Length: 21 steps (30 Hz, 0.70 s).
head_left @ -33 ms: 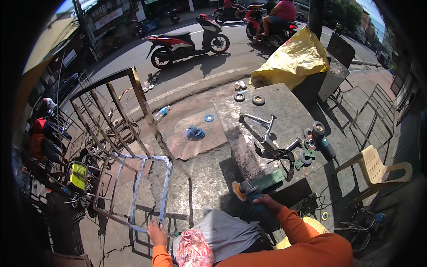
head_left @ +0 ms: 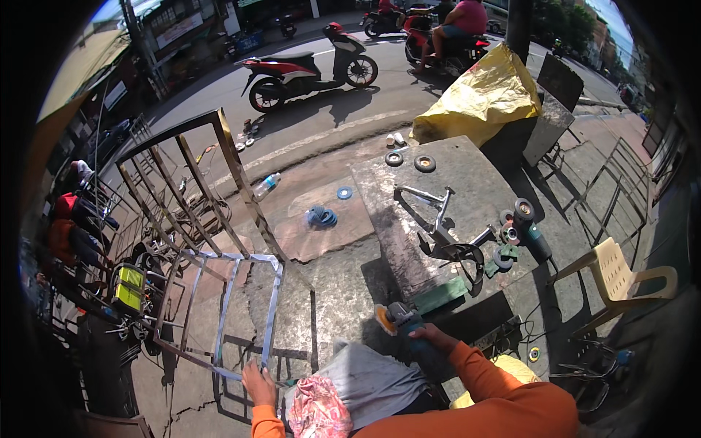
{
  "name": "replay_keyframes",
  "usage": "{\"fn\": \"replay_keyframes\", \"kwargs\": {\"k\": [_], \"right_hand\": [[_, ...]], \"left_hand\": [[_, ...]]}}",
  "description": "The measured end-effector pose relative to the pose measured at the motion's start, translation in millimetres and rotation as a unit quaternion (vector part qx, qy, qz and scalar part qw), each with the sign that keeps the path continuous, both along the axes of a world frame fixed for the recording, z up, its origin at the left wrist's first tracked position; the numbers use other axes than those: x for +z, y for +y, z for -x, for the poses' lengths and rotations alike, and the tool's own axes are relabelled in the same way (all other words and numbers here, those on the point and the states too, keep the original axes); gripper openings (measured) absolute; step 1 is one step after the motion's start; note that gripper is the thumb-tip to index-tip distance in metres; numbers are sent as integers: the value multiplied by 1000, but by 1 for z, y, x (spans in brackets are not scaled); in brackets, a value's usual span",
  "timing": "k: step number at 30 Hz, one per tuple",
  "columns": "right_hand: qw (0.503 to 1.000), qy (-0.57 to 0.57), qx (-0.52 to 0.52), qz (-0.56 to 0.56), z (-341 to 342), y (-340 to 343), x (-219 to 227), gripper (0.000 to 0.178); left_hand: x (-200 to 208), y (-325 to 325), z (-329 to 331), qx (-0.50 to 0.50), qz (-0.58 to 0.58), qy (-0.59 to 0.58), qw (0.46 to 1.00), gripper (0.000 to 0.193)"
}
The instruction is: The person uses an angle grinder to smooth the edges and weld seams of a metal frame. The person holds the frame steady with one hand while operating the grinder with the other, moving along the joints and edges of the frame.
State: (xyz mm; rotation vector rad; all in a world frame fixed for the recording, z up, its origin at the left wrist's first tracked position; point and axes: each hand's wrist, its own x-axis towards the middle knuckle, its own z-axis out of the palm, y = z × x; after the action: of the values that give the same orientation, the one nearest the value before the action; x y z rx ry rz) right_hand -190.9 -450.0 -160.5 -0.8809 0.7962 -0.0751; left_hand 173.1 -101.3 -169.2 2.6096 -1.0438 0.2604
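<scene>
We grip the grinder (head_left: 409,320) in the right hand (head_left: 434,338), lower centre; left hand (head_left: 259,384) at the frame (head_left: 273,306), lower left.
Orange disc (head_left: 385,320) faces left, apart from the frame; whether the left hand grips, we can't tell. We'd best steady that corner and keep the disc off the grey cloth (head_left: 374,374).
</scene>
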Motion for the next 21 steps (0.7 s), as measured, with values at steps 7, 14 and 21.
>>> {"fn": "replay_keyframes", "kwargs": {"k": [7, 14, 21], "right_hand": [[970, -69, 231, 26, -71, 69, -5, 52], [960, -43, 265, -83, -101, 116, 28, 44], [970, -195, -43, -142, -104, 100, 40, 53]], "left_hand": [[-6, 35, 75, -40, -85, 202, 975, 43], [-12, 43, 117, 32, 41, 97, 994, 35], [73, -49, 199, -180, 229, 452, 843, 52]]}}
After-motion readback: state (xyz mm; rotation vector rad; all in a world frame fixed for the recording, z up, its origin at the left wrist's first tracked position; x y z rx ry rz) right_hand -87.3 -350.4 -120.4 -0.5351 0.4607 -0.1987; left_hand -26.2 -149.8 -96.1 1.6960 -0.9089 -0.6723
